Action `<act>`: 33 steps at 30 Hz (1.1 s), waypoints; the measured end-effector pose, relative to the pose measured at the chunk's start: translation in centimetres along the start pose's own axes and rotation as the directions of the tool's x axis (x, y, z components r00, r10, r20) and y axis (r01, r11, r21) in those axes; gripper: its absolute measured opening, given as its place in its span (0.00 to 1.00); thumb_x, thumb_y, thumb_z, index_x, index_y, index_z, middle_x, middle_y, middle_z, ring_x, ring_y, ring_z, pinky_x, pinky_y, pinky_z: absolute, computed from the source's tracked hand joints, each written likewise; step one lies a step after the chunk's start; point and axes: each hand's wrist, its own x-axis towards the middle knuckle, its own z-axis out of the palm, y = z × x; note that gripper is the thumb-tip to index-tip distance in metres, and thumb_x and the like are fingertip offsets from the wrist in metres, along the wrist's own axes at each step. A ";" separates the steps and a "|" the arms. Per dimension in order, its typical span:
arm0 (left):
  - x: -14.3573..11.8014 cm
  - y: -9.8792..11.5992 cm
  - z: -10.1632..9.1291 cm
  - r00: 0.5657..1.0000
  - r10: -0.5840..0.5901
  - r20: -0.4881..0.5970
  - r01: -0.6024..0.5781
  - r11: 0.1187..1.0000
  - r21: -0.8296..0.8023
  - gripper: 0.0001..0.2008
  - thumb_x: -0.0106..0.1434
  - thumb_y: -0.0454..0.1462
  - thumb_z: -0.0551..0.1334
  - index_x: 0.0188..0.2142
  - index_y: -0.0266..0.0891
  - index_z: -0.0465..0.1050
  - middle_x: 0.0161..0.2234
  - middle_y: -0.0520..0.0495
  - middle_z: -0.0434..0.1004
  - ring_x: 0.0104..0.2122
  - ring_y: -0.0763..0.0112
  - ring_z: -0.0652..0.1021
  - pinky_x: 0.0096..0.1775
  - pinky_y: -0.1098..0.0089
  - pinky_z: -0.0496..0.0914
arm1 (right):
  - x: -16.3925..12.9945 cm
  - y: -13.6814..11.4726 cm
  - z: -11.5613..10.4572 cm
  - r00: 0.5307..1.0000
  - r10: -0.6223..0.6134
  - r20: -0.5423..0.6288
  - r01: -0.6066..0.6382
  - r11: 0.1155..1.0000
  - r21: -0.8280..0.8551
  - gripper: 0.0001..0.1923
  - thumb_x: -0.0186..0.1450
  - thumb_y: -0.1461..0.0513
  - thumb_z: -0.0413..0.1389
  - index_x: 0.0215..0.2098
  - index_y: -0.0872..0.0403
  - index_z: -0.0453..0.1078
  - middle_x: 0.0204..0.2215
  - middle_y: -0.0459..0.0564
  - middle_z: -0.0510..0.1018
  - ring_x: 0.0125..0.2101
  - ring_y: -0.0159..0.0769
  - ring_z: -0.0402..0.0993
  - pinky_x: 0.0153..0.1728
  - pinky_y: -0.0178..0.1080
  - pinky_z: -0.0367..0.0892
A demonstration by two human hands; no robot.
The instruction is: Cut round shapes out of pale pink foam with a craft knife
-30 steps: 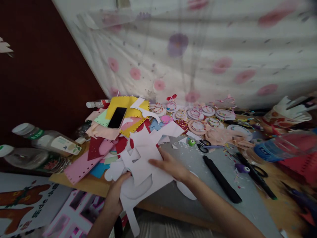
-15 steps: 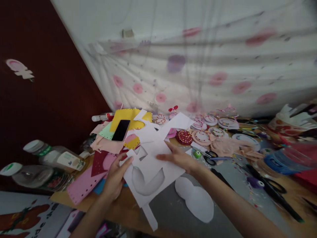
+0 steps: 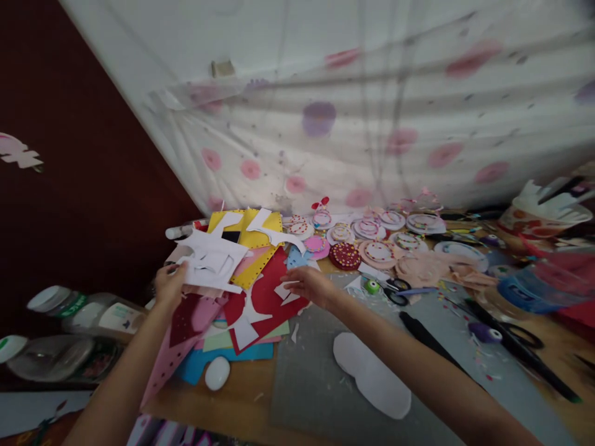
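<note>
White paper offcuts [image 3: 211,260] are sitting up at far left of the bench [image 3: 242,402], over the yellow sheet [image 3: 253,248] & partly covering a dark phone [image 3: 231,236]. Left hand [image 3: 170,286] is pinching their near-left edge, fingers closed on the paper, lifting it slightly off the pile. Right hand [image 3: 310,285] is lying well apart to the right, fingers loosely extended & fairly narrow, fingertips touching a small white scrap [image 3: 284,291] on the red sheet [image 3: 267,297]; can't tell if it's actually gripping it. White rounded cutout [image 3: 372,375] is lying on the grey mat [image 3: 316,384] under the right forearm. Green-handled scissors [image 3: 388,291] are lying just past the right hand
</note>
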 end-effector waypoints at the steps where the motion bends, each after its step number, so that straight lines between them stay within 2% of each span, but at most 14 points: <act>1: 0.1 0.2 0.2 0.998 0.057 0.016 -0.059 0.994 0.087 0.12 0.54 0.33 0.67 0.37 0.31 0.69 0.40 0.38 0.74 0.44 0.52 0.75 0.46 0.53 0.69 | 0.2 0.3 -0.4 1.000 -0.012 -0.012 0.012 1.000 -0.019 0.15 0.69 0.56 0.55 0.48 0.57 0.69 0.44 0.52 0.75 0.39 0.36 0.75 0.39 0.43 0.73; 3: -0.5 0.8 0.6 0.975 0.211 0.071 -0.222 0.944 0.242 0.20 0.52 0.34 0.68 0.43 0.29 0.67 0.50 0.29 0.69 0.56 0.40 0.67 0.56 0.46 0.59 | 0.5 0.5 -1.1 0.999 -0.042 -0.028 0.040 0.996 -0.078 0.17 0.69 0.55 0.55 0.52 0.56 0.68 0.48 0.53 0.74 0.42 0.38 0.74 0.42 0.46 0.73; 5: -1.8 1.6 1.6 0.908 0.367 0.202 -0.416 0.849 0.326 0.26 0.54 0.36 0.67 0.51 0.30 0.64 0.58 0.27 0.61 0.63 0.42 0.57 0.62 0.49 0.50 | 0.9 0.6 -1.8 0.996 -0.077 -0.034 0.070 0.984 -0.163 0.17 0.69 0.56 0.55 0.53 0.55 0.67 0.49 0.53 0.73 0.44 0.39 0.74 0.43 0.47 0.72; 6: -2.6 1.9 2.4 0.855 0.420 0.304 -0.509 0.791 0.339 0.27 0.55 0.38 0.66 0.52 0.32 0.63 0.59 0.29 0.61 0.63 0.45 0.58 0.63 0.53 0.50 | 1.0 0.7 -1.9 0.995 -0.096 -0.033 0.087 0.973 -0.214 0.18 0.69 0.56 0.55 0.53 0.55 0.67 0.50 0.53 0.73 0.44 0.40 0.74 0.44 0.47 0.72; 9: -5.5 2.1 6.0 0.671 0.461 0.581 -0.711 0.621 0.329 0.31 0.51 0.43 0.70 0.52 0.35 0.66 0.61 0.30 0.61 0.62 0.46 0.60 0.62 0.55 0.53 | 1.7 1.1 -1.5 0.985 -0.173 -0.002 0.159 0.905 -0.395 0.18 0.69 0.56 0.55 0.54 0.55 0.66 0.50 0.54 0.72 0.45 0.40 0.73 0.44 0.48 0.72; 12: -7.3 1.8 9.7 0.549 0.406 0.730 -0.806 0.487 0.335 0.35 0.43 0.43 0.75 0.50 0.37 0.69 0.63 0.31 0.59 0.63 0.37 0.57 0.61 0.47 0.52 | 1.8 1.9 -0.3 0.960 -0.263 0.093 0.266 0.763 -0.589 0.18 0.68 0.57 0.56 0.54 0.55 0.67 0.53 0.54 0.71 0.50 0.43 0.71 0.49 0.52 0.68; 14: -7.3 1.9 11.1 0.506 0.349 0.789 -0.836 0.423 0.350 0.26 0.47 0.40 0.74 0.45 0.37 0.72 0.58 0.32 0.67 0.60 0.38 0.63 0.58 0.46 0.58 | 1.3 2.4 0.2 0.938 -0.291 0.190 0.338 0.635 -0.694 0.17 0.64 0.62 0.59 0.52 0.54 0.70 0.55 0.55 0.71 0.55 0.46 0.67 0.57 0.56 0.59; 17: -5.5 3.0 11.3 0.480 0.279 0.832 -0.856 0.357 0.374 0.11 0.61 0.40 0.65 0.41 0.37 0.74 0.47 0.38 0.75 0.49 0.52 0.74 0.51 0.52 0.68 | 0.1 2.9 -0.4 0.908 -0.285 0.305 0.409 0.454 -0.791 0.22 0.56 0.71 0.61 0.48 0.53 0.73 0.57 0.55 0.71 0.61 0.49 0.60 0.64 0.58 0.42; 19: -3.6 3.9 10.7 0.476 0.260 0.840 -0.861 0.333 0.385 0.13 0.66 0.42 0.60 0.45 0.36 0.72 0.46 0.43 0.75 0.45 0.61 0.76 0.48 0.55 0.71 | -0.5 2.9 -1.3 0.902 -0.293 0.318 0.414 0.372 -0.831 0.24 0.55 0.72 0.60 0.50 0.54 0.73 0.59 0.57 0.69 0.63 0.51 0.55 0.64 0.58 0.35; 21: -1.6 4.6 10.0 0.470 0.251 0.847 -0.864 0.330 0.382 0.14 0.67 0.42 0.60 0.47 0.36 0.71 0.45 0.44 0.75 0.43 0.64 0.77 0.45 0.57 0.73 | -0.5 2.8 -2.1 0.905 -0.313 0.287 0.389 0.340 -0.856 0.22 0.57 0.71 0.59 0.50 0.56 0.72 0.59 0.61 0.68 0.64 0.53 0.52 0.64 0.60 0.34; 24: 0.5 4.7 9.3 0.473 0.242 0.848 -0.855 0.358 0.375 0.13 0.68 0.42 0.59 0.45 0.35 0.72 0.43 0.45 0.75 0.41 0.66 0.77 0.43 0.59 0.74 | 0.4 2.3 -2.2 0.920 -0.326 0.218 0.341 0.392 -0.855 0.16 0.63 0.64 0.59 0.50 0.57 0.71 0.57 0.59 0.69 0.61 0.52 0.58 0.61 0.61 0.47; 27: 1.3 4.3 9.0 0.471 0.236 0.850 -0.842 0.408 0.353 0.13 0.67 0.43 0.59 0.45 0.35 0.71 0.42 0.46 0.75 0.39 0.67 0.77 0.42 0.61 0.74 | 2.6 1.8 -0.4 0.939 -0.306 0.158 0.308 0.543 -0.781 0.17 0.68 0.57 0.56 0.53 0.55 0.68 0.54 0.54 0.70 0.51 0.44 0.69 0.51 0.54 0.66; 31: 0.6 3.3 8.9 0.428 0.252 0.868 -0.833 0.483 0.271 0.15 0.69 0.44 0.53 0.40 0.35 0.71 0.37 0.46 0.76 0.39 0.63 0.77 0.44 0.59 0.72 | 6.3 1.0 3.7 0.970 -0.202 0.135 0.243 0.799 -0.551 0.18 0.68 0.56 0.55 0.54 0.55 0.67 0.51 0.54 0.72 0.46 0.41 0.73 0.45 0.49 0.72; 33: -0.4 2.7 8.6 0.393 0.275 0.877 -0.823 0.531 0.202 0.16 0.64 0.47 0.56 0.40 0.36 0.71 0.41 0.43 0.76 0.45 0.59 0.76 0.48 0.59 0.70 | 7.8 0.5 5.5 0.979 -0.128 0.157 0.183 0.889 -0.419 0.18 0.68 0.56 0.55 0.54 0.55 0.67 0.51 0.54 0.72 0.45 0.41 0.73 0.44 0.48 0.72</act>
